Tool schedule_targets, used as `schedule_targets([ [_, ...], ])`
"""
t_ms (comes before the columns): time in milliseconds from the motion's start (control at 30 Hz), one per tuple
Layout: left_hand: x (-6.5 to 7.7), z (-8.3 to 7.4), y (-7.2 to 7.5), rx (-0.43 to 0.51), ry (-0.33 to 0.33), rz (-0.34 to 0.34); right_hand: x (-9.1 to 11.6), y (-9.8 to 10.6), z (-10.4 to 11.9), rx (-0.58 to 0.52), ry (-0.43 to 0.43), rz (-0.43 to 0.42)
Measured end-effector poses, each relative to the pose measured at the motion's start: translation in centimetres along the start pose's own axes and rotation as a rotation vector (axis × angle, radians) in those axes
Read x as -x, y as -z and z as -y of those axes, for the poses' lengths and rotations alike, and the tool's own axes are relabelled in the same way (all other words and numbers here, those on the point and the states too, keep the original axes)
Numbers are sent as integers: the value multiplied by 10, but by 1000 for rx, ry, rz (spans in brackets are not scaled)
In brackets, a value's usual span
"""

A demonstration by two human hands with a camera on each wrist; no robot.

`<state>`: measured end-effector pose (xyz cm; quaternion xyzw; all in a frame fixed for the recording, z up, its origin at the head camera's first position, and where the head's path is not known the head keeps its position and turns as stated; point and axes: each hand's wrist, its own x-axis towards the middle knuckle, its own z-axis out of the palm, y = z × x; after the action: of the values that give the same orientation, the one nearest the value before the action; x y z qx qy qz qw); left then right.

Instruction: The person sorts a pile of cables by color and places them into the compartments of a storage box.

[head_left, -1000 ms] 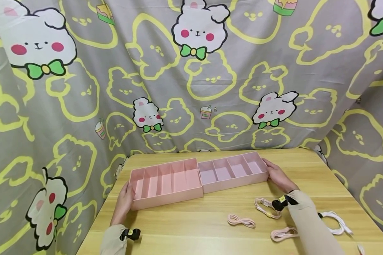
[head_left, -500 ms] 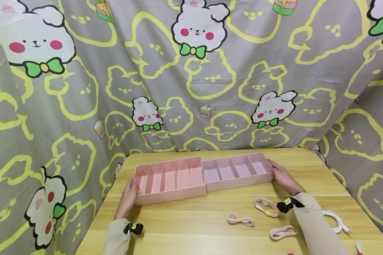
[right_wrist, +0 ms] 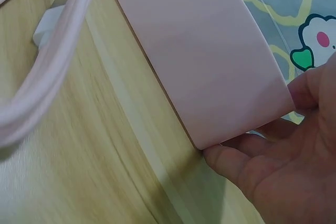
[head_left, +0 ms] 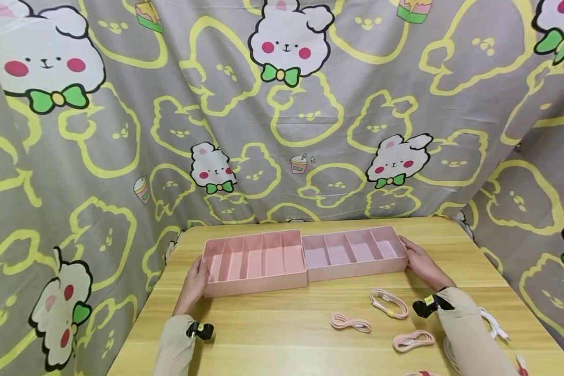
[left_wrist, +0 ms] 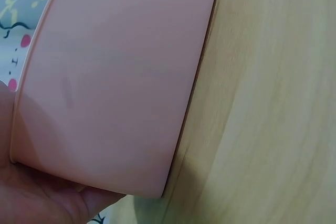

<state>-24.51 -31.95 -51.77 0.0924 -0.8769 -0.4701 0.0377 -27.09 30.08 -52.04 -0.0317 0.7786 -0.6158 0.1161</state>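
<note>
Two divided storage boxes lie end to end on the wooden table in the head view. The pink box point(head_left: 256, 284) is on the left, and the paler pink box point(head_left: 357, 269), with a lilac-tinted inside, is on the right. Their inner ends touch. My left hand point(head_left: 195, 282) holds the pink box's left end, its thumb by the rim and its fingers along the end wall point(left_wrist: 115, 87). At the other end my right hand point(head_left: 423, 265) holds the paler box, with thumb near the rim and fingers against the end wall point(right_wrist: 210, 66).
Coiled pink cables point(head_left: 350, 322) lie in front of the boxes, one with a yellow tie point(head_left: 389, 304). A white cable point(head_left: 494, 324) is partly hidden by the right sleeve. Patterned grey curtain point(head_left: 310, 120) surrounds the table point(head_left: 272, 334).
Both boxes have slid to the right across the table, with both hands moving along at their outer ends. The pink box has also shifted slightly back. The cables have stayed put.
</note>
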Motion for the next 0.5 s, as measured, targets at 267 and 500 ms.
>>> schedule_targets([
  [267, -6, -5, -8, -23, -18, 4, 10, 7, 0, 22, 3, -10],
  [500, -9, -10, -15, -1, -30, 31, 18, 13, -3, 16, -3, -12],
])
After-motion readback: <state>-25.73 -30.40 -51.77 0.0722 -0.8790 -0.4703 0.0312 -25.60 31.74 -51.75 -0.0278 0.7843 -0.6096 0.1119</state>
